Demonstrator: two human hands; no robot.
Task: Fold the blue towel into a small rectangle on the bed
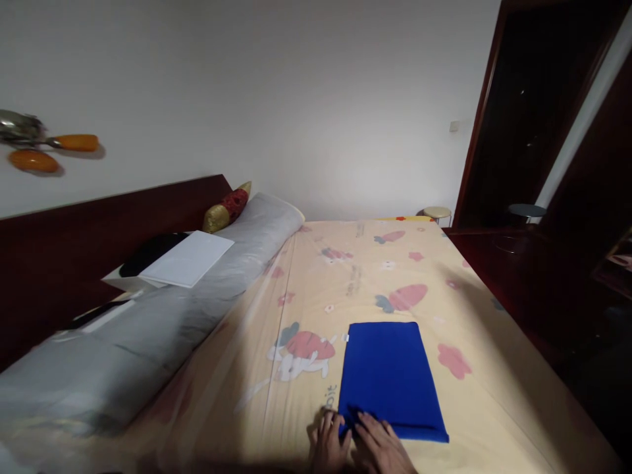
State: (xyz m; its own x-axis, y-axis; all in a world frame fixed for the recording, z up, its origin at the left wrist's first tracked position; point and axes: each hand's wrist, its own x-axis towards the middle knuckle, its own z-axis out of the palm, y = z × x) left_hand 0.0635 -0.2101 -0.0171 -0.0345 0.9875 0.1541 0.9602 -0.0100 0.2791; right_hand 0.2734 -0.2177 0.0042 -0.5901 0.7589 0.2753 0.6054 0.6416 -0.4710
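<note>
A flat blue rectangle of cloth (390,375) lies on the bed, with a small white tag on its left edge and a dark line across its near end. At its near left corner, my left hand (330,442) has its fingers bent, with the thumb close by, closed on the cloth's edge. My right hand (384,446) rests beside it on the near edge, fingers stretched out over the cloth. The undersides of both hands are hidden.
The bed (296,283) has a cream sheet with rabbits and carrots. Along the headboard (99,227) run a long grey bolster (162,336), a white box lid (190,258) and a red-gold cushion (230,207). Two stools, one beige (437,212), one dark (527,210), stand beyond.
</note>
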